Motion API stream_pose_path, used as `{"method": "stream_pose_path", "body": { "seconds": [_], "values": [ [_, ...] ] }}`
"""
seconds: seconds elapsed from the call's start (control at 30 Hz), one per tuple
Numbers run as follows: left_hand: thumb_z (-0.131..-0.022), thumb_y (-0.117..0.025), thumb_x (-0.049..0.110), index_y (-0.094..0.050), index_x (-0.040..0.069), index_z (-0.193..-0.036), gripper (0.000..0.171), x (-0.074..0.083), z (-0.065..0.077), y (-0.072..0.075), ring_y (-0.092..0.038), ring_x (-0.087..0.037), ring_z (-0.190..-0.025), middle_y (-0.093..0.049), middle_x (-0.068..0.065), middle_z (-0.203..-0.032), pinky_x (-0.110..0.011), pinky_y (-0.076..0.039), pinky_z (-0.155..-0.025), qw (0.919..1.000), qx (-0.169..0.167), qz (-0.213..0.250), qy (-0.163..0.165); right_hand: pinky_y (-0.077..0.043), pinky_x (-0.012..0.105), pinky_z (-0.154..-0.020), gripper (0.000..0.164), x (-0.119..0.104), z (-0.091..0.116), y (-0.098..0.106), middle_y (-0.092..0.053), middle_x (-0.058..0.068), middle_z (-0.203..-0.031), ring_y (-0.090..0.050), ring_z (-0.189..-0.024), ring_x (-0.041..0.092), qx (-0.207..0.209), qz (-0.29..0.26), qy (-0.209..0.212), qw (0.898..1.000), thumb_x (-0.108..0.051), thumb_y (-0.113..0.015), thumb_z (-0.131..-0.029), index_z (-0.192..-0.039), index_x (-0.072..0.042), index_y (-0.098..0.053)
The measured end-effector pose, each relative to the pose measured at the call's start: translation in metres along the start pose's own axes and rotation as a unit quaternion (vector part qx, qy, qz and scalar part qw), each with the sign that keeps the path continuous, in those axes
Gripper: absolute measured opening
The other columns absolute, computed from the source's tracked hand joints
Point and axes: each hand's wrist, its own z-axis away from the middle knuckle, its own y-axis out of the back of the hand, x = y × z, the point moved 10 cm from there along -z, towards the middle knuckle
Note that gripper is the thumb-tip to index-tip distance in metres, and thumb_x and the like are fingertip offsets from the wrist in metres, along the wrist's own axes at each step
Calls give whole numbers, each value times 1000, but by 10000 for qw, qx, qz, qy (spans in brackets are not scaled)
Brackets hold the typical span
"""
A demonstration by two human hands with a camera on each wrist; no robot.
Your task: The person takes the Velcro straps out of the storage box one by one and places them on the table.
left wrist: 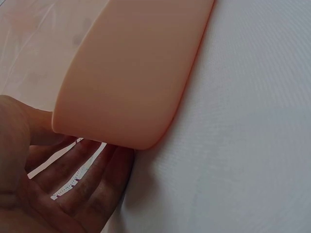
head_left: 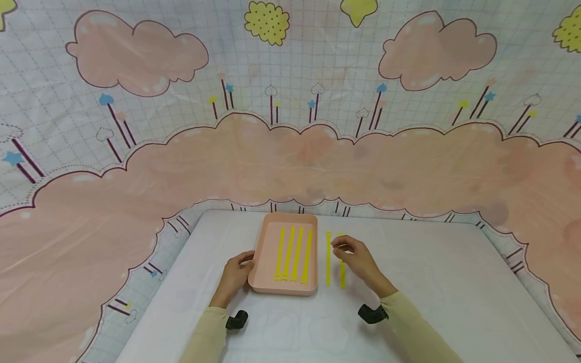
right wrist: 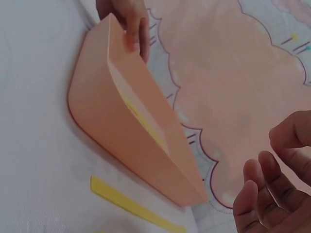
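A shallow peach-coloured tray (head_left: 313,292) lies on the white table, with several thin yellow strips (head_left: 297,254) side by side in it. Their near ends look wider and notched. My left hand (head_left: 237,276) holds the tray's left wall, thumb over the rim and fingers on the outside; the left wrist view shows those fingers (left wrist: 87,179) against the wall. Two more yellow strips lie right of the tray, the nearer one (head_left: 329,259) fully visible. My right hand (head_left: 358,258) hovers over the other strip (head_left: 342,277), partly covering it. Nothing shows between its loosely bent fingers (right wrist: 272,184).
The white table (head_left: 431,282) extends to both sides of the tray. Behind it hangs a patterned cloth (head_left: 363,166) with clouds and stars. Black bands with a camera-like block (head_left: 373,313) are worn on both wrists.
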Motion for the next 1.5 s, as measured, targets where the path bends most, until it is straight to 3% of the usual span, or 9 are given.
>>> {"method": "stream_pose_path", "body": {
  "seconds": [0.33,0.57,0.9,1.1,1.33,1.5],
  "values": [
    [-96,-59,8,-61,3,-132,36,-3,-3,-1,-66,-33,-108,-63,-20,-130,-35,-57,-83,10000,34,-13,12,-50,28,-72,18,-15,3,-18,-64,18,-117,-61,-97,19,-354,-169,369,9985,-8,-63,-94,-112,-5,-64],
    [-96,-59,9,-60,4,-133,37,-2,-2,-1,-65,-34,-111,-63,-20,-131,-35,-57,-83,10000,25,6,33,-55,31,-79,18,-30,4,-38,-64,16,-119,-62,-101,19,-552,-230,463,9971,-8,-63,-94,-112,-7,-65],
    [-96,-59,9,-61,4,-132,36,-2,-4,0,-66,-34,-109,-64,-20,-130,-36,-57,-83,10000,54,10,0,-51,25,-78,21,-41,-1,-60,-63,20,-122,-60,-105,24,-784,-247,639,9946,-7,-63,-94,-115,-4,-64],
    [-96,-59,7,-61,3,-131,36,-1,-3,-1,-67,-33,-107,-64,-21,-129,-36,-57,-82,10000,54,40,-70,-50,29,-79,18,-52,-1,-68,-65,12,-116,-61,-101,20,-933,90,874,9917,-10,-64,-94,-112,-7,-64],
    [-96,-58,7,-61,4,-132,36,-2,-3,0,-66,-32,-108,-64,-19,-130,-36,-57,-84,10000,44,-2,-13,-51,26,-76,19,-67,-6,-74,-67,13,-114,-62,-97,19,-1039,460,1260,9855,-10,-64,-92,-111,-9,-65],
    [-96,-58,6,-62,3,-131,35,-1,-2,0,-67,-31,-105,-65,-20,-128,-33,-57,-81,10000,44,18,-72,-51,24,-71,18,-80,-6,-85,-66,12,-113,-62,-92,17,-1264,794,1637,9751,-10,-65,-91,-109,-10,-66]
  ]
}}
